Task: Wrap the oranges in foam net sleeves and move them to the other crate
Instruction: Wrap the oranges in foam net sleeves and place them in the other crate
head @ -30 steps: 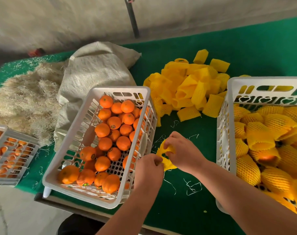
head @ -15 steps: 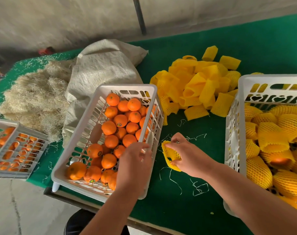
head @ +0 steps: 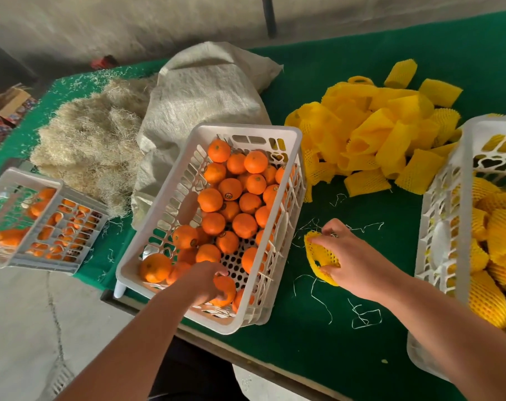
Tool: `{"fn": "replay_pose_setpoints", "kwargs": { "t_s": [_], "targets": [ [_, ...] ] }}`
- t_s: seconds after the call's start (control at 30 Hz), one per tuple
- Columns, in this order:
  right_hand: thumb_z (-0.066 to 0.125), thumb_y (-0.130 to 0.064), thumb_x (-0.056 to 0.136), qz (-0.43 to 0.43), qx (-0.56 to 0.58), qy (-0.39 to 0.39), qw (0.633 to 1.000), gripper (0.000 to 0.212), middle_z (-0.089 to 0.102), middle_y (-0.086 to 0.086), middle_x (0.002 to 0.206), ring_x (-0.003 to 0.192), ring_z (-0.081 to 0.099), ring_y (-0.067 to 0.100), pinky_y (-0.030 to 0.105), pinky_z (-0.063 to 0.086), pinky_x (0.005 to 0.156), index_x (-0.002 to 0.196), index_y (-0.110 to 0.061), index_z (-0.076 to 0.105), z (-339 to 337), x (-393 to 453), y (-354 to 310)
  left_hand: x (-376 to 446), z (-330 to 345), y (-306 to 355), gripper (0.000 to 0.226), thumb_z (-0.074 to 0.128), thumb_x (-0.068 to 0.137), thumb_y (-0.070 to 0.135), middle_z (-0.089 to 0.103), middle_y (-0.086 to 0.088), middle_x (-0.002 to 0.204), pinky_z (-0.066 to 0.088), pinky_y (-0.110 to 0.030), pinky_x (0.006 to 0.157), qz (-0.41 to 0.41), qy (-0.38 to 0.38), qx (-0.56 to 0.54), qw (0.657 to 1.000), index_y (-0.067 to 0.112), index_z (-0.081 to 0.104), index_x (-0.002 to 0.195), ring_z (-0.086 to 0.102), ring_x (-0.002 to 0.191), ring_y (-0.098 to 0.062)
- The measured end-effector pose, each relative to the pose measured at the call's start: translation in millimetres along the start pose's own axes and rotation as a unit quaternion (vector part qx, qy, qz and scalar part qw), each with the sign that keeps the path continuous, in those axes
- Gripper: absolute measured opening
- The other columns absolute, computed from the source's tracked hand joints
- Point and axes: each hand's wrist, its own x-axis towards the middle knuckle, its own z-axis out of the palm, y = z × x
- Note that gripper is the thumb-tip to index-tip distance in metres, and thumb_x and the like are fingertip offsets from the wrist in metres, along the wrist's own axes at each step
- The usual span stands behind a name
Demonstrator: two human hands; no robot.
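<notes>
While the left hand (head: 205,282) reaches down into the near end of the white crate (head: 286,134), its fingers are curled round one orange (head: 225,290) lying near the crate's front wall. The rest of the oranges (head: 234,192) fill that crate from the middle to the far end, some bearing small dark stickers. The right hand (head: 353,261) is over the green table (head: 318,357) just to the right of the crate, pinching a yellow foam sleeve (head: 321,256) between thumb and fingertips so that the net is held spread. Thin pale threads (head: 364,316) lie scattered on the green cover around and below that hand. Farther back on the table sits a loose pile of sleeves (head: 384,134), all yellow, some standing as open tubes and some lying flat. At the right edge stands a second white crate (head: 445,204), holding wrapped oranges (head: 489,296) packed close together. Behind the first crate lies a pale woven sack (head: 205,94), and to its left a heap of straw (head: 92,140). At the far left, a small grey crate (head: 43,227) with more oranges in it stands at the corner of the table
</notes>
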Motion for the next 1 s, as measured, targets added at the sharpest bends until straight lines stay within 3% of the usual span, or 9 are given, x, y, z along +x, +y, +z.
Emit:
{"fn": "replay_pose_setpoints", "kwargs": {
  "t_s": [0.07, 0.17, 0.3, 0.47, 0.6, 0.73, 0.8, 0.9, 1.0],
  "targets": [
    [0.079, -0.032, 0.090, -0.002, -0.004, -0.001, 1.000, 0.065, 0.024, -0.026, 0.122, 0.090, 0.061, 0.013, 0.015, 0.050, 0.058, 0.147, -0.038, 0.050, 1, 0, 0, 7, 7, 1, 0.071, 0.090, 0.077, 0.027, 0.056, -0.001, 0.142, 0.046, -0.031, 0.102, 0.010, -0.016, 0.065, 0.998, 0.028, 0.058, 0.141, 0.053, 0.132, -0.025],
    [0.079, -0.033, 0.089, -0.006, -0.006, -0.003, 1.000, 0.064, 0.028, -0.023, 0.127, 0.088, 0.062, 0.013, 0.016, 0.052, 0.059, 0.146, -0.038, 0.050, 1, 0, 1, 18, 14, 8, 0.050, 0.083, 0.081, 0.028, 0.060, -0.002, 0.129, 0.048, -0.040, 0.105, 0.043, -0.020, 0.176, 0.983, 0.030, 0.063, 0.127, 0.054, 0.126, -0.027],
    [0.080, -0.032, 0.089, -0.001, -0.010, -0.004, 1.000, 0.064, 0.029, -0.021, 0.129, 0.087, 0.062, 0.014, 0.019, 0.054, 0.060, 0.146, -0.037, 0.050, 0, 0, 2, 24, 21, 7, 0.042, 0.078, 0.080, 0.023, 0.060, -0.001, 0.120, 0.050, -0.043, 0.098, 0.041, -0.037, 0.218, 0.974, 0.028, 0.061, 0.119, 0.049, 0.119, -0.026],
    [0.079, -0.031, 0.090, 0.004, -0.007, -0.003, 1.000, 0.064, 0.029, -0.021, 0.127, 0.086, 0.061, 0.014, 0.016, 0.050, 0.056, 0.146, -0.035, 0.050, -1, 0, 1, 21, 15, 9, 0.050, 0.083, 0.076, 0.023, 0.059, 0.002, 0.117, 0.052, -0.041, 0.097, 0.023, 0.014, 0.154, 0.988, 0.032, 0.063, 0.120, 0.054, 0.119, -0.025],
    [0.080, -0.032, 0.090, 0.008, -0.002, 0.005, 1.000, 0.065, 0.029, -0.022, 0.126, 0.087, 0.062, 0.017, 0.017, 0.051, 0.058, 0.147, -0.035, 0.049, -2, 1, 0, -3, -11, 20, 0.076, 0.094, 0.063, 0.048, 0.065, 0.005, 0.120, 0.052, -0.041, 0.096, -0.009, 0.155, -0.054, 0.986, 0.030, 0.061, 0.130, 0.060, 0.108, -0.019],
    [0.080, -0.032, 0.089, 0.007, 0.003, 0.016, 1.000, 0.064, 0.031, -0.021, 0.124, 0.084, 0.062, 0.017, 0.019, 0.055, 0.060, 0.146, -0.032, 0.050, -5, 1, -2, -52, -53, 56, 0.078, 0.091, 0.058, 0.064, 0.068, 0.009, 0.118, 0.059, -0.037, 0.078, 0.059, 0.241, -0.323, 0.913, 0.038, 0.061, 0.126, 0.070, 0.101, -0.015],
    [0.080, -0.032, 0.090, 0.006, 0.007, 0.024, 1.000, 0.063, 0.031, -0.020, 0.123, 0.080, 0.063, 0.017, 0.020, 0.055, 0.058, 0.145, -0.030, 0.050, -7, 1, -3, -74, -69, 83, 0.072, 0.093, 0.062, 0.057, 0.071, 0.001, 0.121, 0.064, -0.041, 0.077, 0.118, 0.184, -0.486, 0.846, 0.034, 0.066, 0.125, 0.075, 0.103, -0.021],
    [0.080, -0.033, 0.090, 0.002, 0.018, 0.042, 0.999, 0.063, 0.030, -0.020, 0.121, 0.076, 0.061, 0.011, 0.012, 0.048, 0.057, 0.145, -0.029, 0.049, -8, 2, -2, -92, -76, 123, 0.055, 0.087, 0.079, 0.039, 0.070, -0.008, 0.129, 0.061, -0.044, 0.088, 0.200, 0.047, -0.616, 0.760, 0.024, 0.069, 0.128, 0.070, 0.116, -0.031],
    [0.081, -0.033, 0.088, -0.003, 0.044, 0.060, 0.997, 0.055, 0.031, -0.021, 0.117, 0.077, 0.059, 0.008, 0.010, 0.046, 0.058, 0.135, -0.034, 0.052, -10, 2, -4, -96, -62, 164, 0.054, 0.085, 0.081, 0.031, 0.070, -0.012, 0.129, 0.061, -0.038, 0.085, 0.198, -0.043, -0.663, 0.721, 0.013, 0.068, 0.129, 0.068, 0.118, -0.033]
  ]
}}
